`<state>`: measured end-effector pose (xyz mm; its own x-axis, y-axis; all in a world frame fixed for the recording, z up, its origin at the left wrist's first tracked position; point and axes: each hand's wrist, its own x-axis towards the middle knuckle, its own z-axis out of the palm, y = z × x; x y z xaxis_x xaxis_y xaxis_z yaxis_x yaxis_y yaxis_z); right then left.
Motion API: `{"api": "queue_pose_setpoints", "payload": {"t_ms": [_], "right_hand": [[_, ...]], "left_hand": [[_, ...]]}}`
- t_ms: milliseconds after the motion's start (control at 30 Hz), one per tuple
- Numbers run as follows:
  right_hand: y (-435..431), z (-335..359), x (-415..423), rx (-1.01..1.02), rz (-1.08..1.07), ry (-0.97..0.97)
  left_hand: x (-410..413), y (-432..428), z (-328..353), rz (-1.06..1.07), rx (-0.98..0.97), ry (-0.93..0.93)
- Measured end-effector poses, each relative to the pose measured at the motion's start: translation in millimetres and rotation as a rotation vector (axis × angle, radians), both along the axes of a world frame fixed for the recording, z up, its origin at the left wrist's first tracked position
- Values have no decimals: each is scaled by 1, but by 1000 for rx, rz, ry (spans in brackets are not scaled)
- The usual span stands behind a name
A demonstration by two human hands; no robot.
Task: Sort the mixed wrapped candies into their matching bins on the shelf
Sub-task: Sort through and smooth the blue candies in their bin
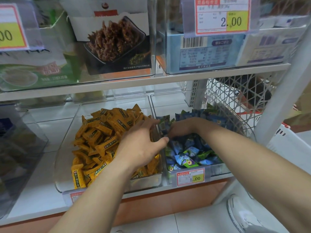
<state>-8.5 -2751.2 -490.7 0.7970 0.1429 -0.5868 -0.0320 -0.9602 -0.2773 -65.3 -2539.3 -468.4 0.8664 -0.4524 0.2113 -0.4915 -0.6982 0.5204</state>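
1. Where things are: the orange candies are heaped in the left bin on the lower shelf. The blue-and-green candies sit in the right bin just beside it.
2. Hands: our left hand lies across the divide between the two bins. Its fingers are fairly straight over the right edge of the orange pile, and we see nothing held in it. Our right hand is knuckles-up in the blue bin with its fingers curled down into the wrappers, so we can't tell whether it has one pinched. The two hands are close together, left thumb almost at the right hand.
3. Handling, our guess: these are featherlight with slick, crinkly film, so they'll slide over each other and the pile will shift as we dig. The orange ones look like flat little bars, a bit stiffer. The blue ones look puffier and softer.
4. Where to grab: we'd use a fingertip pinch on a crimped end or across the narrow middle. We wouldn't scoop, since the neighbours would come along.
5. Watch out: the orange heap looks piled high near the divide. A nudge from the left wrist could probably tip a few into the blue side.
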Motion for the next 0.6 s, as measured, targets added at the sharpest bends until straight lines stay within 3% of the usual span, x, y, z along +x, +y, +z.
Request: {"api": "queue_pose_setpoints", "payload": {"t_ms": [200, 467, 600], "right_hand": [[-5, 17, -7, 5, 17, -49], [-32, 29, -43, 457, -140, -415], [-40, 29, -60, 356, -200, -431]], "left_hand": [[1, 1, -1, -15, -12, 0], [-2, -3, 3, 10, 20, -6], [-6, -13, 5, 50, 67, -42]]}}
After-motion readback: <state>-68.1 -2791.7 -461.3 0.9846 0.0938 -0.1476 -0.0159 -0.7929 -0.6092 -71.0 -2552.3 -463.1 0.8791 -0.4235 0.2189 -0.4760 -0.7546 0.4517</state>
